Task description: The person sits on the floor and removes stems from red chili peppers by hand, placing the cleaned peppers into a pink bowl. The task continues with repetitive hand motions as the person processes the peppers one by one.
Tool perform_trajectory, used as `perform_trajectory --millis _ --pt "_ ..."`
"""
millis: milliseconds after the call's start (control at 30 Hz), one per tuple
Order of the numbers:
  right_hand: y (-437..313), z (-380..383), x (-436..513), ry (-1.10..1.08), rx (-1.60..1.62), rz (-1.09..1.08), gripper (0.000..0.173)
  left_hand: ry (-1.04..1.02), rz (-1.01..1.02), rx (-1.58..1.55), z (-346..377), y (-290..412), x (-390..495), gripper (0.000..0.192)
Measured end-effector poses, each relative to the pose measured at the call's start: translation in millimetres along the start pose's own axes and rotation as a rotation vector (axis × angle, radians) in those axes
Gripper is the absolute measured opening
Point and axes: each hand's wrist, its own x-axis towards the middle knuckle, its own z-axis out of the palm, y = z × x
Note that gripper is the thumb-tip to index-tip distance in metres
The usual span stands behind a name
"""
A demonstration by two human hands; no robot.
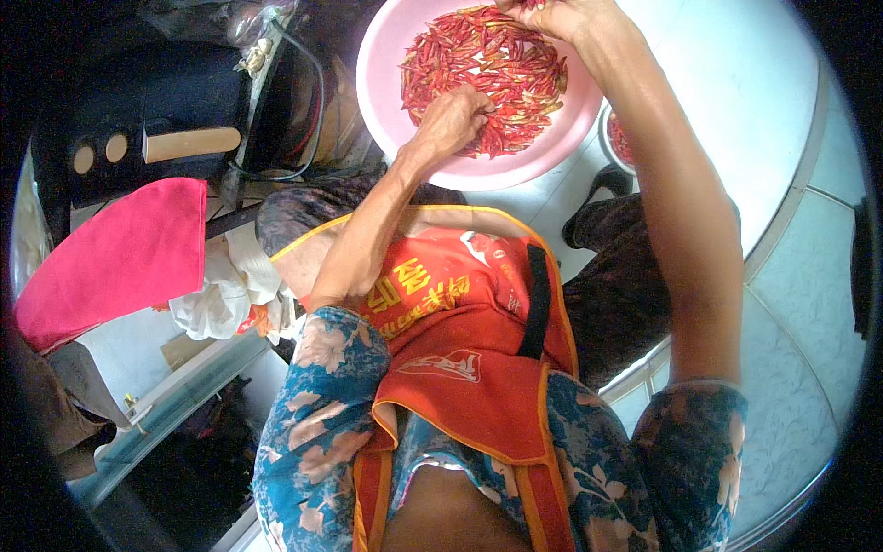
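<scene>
A large pink plastic basin (pixel 386 96) stands on the floor before me, its bottom covered with red dried chilli peppers (pixel 517 90), some of them yellowish. My left hand (pixel 454 119) reaches over the near left part of the chillies with its fingers curled down at them; whether it pinches one cannot be told. At the top edge of the picture, over the basin's far right rim, my right hand (pixel 552 15) has bent fingers with some red chillies (pixel 532 3) at them; it is partly cut off. Beside my right forearm, a smaller bowl (pixel 607 141) with red bits in it is partly hidden.
Pale floor tiles (pixel 779 345) lie on the right. To the left are a bright pink cloth (pixel 131 255), white plastic bags (pixel 207 303) and a dark cabinet with a light handle (pixel 193 143). A cable (pixel 321 103) loops left of the basin. My red apron (pixel 441 359) covers my lap.
</scene>
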Motion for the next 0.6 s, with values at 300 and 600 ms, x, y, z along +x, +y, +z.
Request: perform_trajectory --millis 300,600 --pt "2.4 -0.8 5.5 -0.034 -0.049 0.01 0.025 -0.058 0.002 0.138 8.9 0.0 2.2 0.022" --pt "5.1 1.8 1.6 -0.045 -0.086 -0.007 0.027 -0.047 0.015 0.009 18.6 0.3 10.4 0.019"
